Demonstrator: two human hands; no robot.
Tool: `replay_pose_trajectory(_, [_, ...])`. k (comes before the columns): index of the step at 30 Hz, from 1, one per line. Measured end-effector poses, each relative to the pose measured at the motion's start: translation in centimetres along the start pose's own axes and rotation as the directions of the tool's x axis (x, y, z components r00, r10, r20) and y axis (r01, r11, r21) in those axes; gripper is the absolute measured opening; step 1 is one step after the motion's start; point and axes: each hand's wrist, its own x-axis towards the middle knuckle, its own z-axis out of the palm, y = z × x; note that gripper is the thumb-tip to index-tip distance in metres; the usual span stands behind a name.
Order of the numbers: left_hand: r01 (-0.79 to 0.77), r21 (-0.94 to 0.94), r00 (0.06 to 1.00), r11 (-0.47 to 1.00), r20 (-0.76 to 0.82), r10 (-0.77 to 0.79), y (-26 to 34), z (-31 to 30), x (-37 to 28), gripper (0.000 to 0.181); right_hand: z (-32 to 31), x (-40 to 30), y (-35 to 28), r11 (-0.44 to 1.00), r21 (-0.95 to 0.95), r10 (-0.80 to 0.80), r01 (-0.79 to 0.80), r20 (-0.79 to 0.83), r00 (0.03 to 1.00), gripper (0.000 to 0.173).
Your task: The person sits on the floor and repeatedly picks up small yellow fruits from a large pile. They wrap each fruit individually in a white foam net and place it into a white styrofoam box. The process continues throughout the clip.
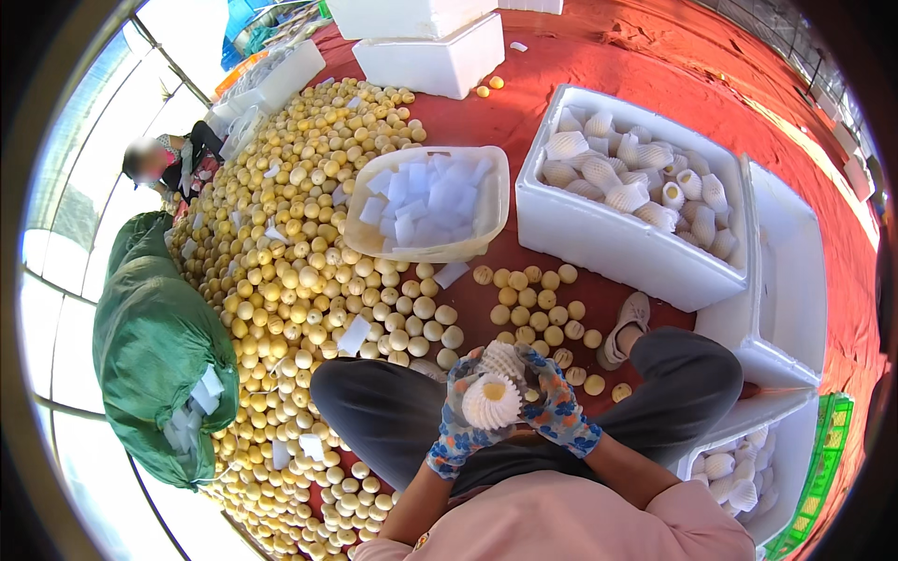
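Both my hands wear blue-and-orange patterned gloves and meet above my lap. My left hand [465, 414] holds a round yellow fruit in a white foam net sleeve [492, 401], its yellow end showing. My right hand [558, 407] is beside it, fingers curled by a second white foam net sleeve [502, 360]; whether that sleeve holds a fruit, and which hand grips it, is hard to tell. Loose yellow fruits [539, 321] lie on the red ground cloth beyond my hands. A translucent plastic tub [497, 210] of flat white foam pieces [428, 196] stands farther ahead.
A large heap of yellow fruits [302, 231] spreads to the left, beside a green sack [151, 336]. At right are a white foam box [624, 270] of sleeved fruits, another foam box [789, 280] and a green crate [817, 477]. A person [175, 158] sits at far left.
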Motion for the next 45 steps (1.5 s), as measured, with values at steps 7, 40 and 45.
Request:
replay_pose_trajectory(7, [0.211,-0.239,0.973,0.948,-0.041,-0.227,1.4,2.5,-2.0,0.094,-0.5,0.9,-0.7,0.956,-0.236,-0.19,0.174,-0.049,0.981,0.061])
replay_pose_trajectory(40, [0.077,-0.321,0.977,0.944,-0.163,-0.135,-10.3,-1.9,17.1,0.034,-49.0,-9.8,-5.0,0.87,0.198,0.22,0.452,-0.975,0.003,0.069])
replay_pose_trajectory(45, [0.161,0.396,0.818,0.904,-0.567,0.103,-5.7,-13.0,22.7,0.039,-60.4,-10.4,6.1,0.948,0.317,0.317,-0.006,-0.947,0.054,0.063])
